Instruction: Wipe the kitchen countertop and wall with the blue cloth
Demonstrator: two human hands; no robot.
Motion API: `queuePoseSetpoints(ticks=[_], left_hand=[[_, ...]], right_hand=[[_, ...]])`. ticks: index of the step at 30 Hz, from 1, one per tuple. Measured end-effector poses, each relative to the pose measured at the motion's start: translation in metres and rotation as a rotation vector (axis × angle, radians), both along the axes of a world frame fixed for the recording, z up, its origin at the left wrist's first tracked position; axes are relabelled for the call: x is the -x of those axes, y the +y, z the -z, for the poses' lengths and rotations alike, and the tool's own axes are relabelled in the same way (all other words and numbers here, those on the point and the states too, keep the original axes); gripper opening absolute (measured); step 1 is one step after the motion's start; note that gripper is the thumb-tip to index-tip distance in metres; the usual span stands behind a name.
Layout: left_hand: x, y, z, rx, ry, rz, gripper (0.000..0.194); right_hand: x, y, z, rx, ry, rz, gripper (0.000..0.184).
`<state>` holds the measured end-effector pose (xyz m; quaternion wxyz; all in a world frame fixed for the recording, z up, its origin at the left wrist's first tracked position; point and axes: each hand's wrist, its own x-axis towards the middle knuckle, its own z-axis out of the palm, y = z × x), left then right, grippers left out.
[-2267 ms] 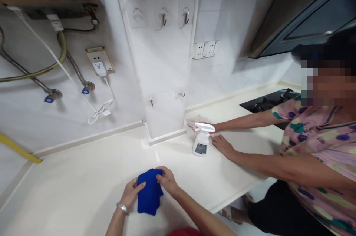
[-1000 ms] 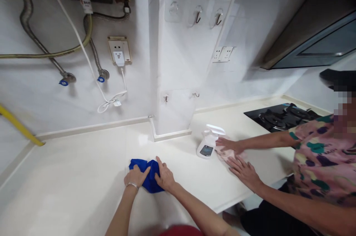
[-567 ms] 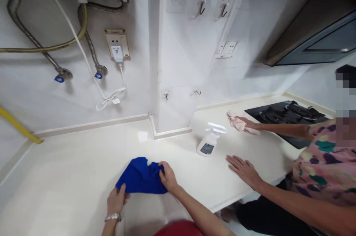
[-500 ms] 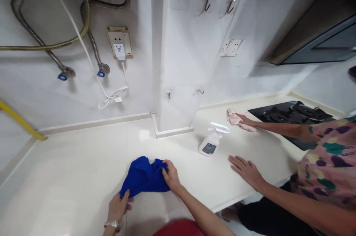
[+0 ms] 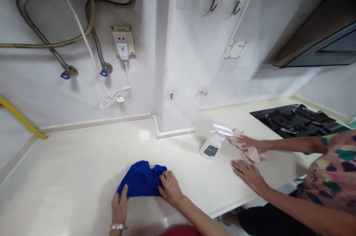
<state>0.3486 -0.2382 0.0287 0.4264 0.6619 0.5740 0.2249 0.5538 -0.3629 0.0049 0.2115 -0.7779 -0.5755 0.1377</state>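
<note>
A blue cloth (image 5: 140,178) lies bunched on the white countertop (image 5: 83,154), between my two hands. My left hand (image 5: 120,203), with a bracelet at the wrist, pinches the cloth's left corner between thumb and fingers. On the cloth's right end, my right hand (image 5: 170,188) grips a fold with bent fingers. Beyond it, to the right, stands a white spray bottle (image 5: 211,145) with a dark label. Neither hand touches the bottle.
At the right a co-worker in a patterned top presses a pink cloth (image 5: 251,153) on the counter; their other hand (image 5: 250,176) rests flat nearby. Behind is a black gas stove (image 5: 289,119). A wall pillar (image 5: 178,113) juts out behind the bottle. A yellow pipe (image 5: 23,119) meets the counter at left.
My left hand has turned more upright at the cloth's corner, and my right hand has shifted slightly down. The co-worker's pink cloth has moved nearer, uncovering the stove's burners.
</note>
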Motion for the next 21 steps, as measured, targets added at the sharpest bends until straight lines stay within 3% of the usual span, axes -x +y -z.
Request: queuePoseSetpoints(ticks=[3,7,9,11,13,16,18,21], left_hand=[[-0.005,0.015,-0.017,-0.090,-0.136,-0.006,0.049],[-0.013,0.028,-0.057,-0.091,-0.278,0.057,0.051],[-0.018,0.027,-0.080,-0.054,-0.327,0.185,0.049],[-0.022,0.026,-0.099,-0.049,-0.343,0.340,0.045],[-0.024,0.028,-0.112,-0.094,-0.293,0.445,0.040],[-0.022,0.043,-0.120,-0.172,-0.183,0.508,0.039],[-0.020,0.057,-0.120,-0.210,-0.132,0.533,0.039],[-0.021,0.082,-0.126,-0.283,-0.077,0.506,0.041]], right_hand=[[0.004,0.003,-0.014,0.034,0.185,-0.102,0.024],[0.009,0.013,-0.045,-0.228,0.357,-0.080,0.066],[0.011,0.022,-0.066,-0.295,0.374,-0.112,0.087],[0.012,0.031,-0.086,-0.307,0.400,-0.176,0.097],[0.011,0.038,-0.099,-0.255,0.499,-0.246,0.084],[0.006,0.042,-0.103,-0.109,0.748,-0.301,0.037],[0.002,0.044,-0.098,-0.084,0.817,-0.298,0.030],[-0.006,0.051,-0.096,-0.052,0.725,-0.298,0.026]])
